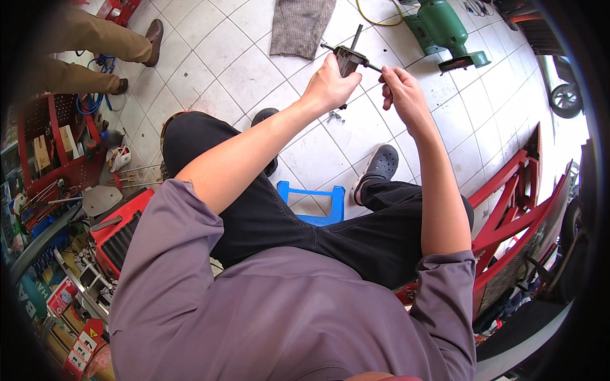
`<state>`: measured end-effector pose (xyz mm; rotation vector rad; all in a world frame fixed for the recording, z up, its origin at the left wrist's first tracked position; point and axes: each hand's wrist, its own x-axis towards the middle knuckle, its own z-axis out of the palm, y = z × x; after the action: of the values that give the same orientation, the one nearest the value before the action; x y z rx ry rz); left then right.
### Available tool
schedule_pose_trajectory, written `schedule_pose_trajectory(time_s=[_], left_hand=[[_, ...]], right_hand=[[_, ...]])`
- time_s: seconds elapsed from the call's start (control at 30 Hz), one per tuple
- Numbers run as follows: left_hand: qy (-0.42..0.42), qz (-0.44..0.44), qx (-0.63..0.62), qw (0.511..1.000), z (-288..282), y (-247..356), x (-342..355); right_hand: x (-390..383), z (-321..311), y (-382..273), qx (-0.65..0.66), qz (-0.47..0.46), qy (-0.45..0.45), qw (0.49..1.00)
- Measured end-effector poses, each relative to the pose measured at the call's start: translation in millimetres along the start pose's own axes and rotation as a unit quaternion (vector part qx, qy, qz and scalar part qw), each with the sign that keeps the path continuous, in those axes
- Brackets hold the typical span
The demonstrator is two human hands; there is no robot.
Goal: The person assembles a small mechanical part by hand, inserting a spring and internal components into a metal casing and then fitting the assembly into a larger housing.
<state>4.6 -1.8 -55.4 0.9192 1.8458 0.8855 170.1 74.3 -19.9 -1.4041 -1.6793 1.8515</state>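
My left hand is closed around a dark metal mechanism, held up over the tiled floor between my knees and a cloth. A straight rod stands up from its top, and a short threaded piece juts out at its left. On the right side a thin dark rod sticks out toward my right hand. My right thumb and forefinger pinch the end of that rod, while the other fingers curl loosely. My palm and fingers hide the mechanism's lower part. Several small metal pieces lie on the floor beneath.
A green machine like a bench grinder stands at the far right. Ahead lies a brown-grey cloth. Another person's trousered leg shows far left. A blue stool is between my legs. Tools and a red case crowd the left; a red metal frame stands right.
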Motion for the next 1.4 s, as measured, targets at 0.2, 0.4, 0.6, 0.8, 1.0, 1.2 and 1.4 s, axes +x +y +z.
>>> schedule_pose_trajectory(time_s=[0.2, 0.4, 0.6, 0.8, 1.0, 1.2, 1.4], left_hand=[[0.016, 0.000, -0.014, 1.000, 2, -4, 4], [-0.004, -0.019, -0.023, 1.000, 0, 0, 1], [0.028, 0.028, -0.017, 0.999, 5, -6, 3], [0.026, 0.017, -0.027, 0.999, 6, -8, 5], [0.015, 0.023, -0.095, 0.995, 3, -8, 6], [-0.103, -0.040, -0.271, 0.956, -6, 13, -7], [-0.142, -0.037, -0.326, 0.934, -8, 15, -10]], right_hand=[[1, 4, 2, -0.050, -0.095, 0.057, 0.993], [-4, 7, -6, -0.037, -0.109, 0.070, 0.991], [-1, -1, -4, 0.031, 0.044, -0.012, 0.998], [0, 4, 1, -0.047, -0.080, 0.054, 0.994], [-1, 5, -3, 0.014, -0.121, 0.075, 0.990], [5, -12, -1, 0.292, -0.069, 0.047, 0.953], [-1, -12, -12, 0.388, -0.015, 0.026, 0.921]])
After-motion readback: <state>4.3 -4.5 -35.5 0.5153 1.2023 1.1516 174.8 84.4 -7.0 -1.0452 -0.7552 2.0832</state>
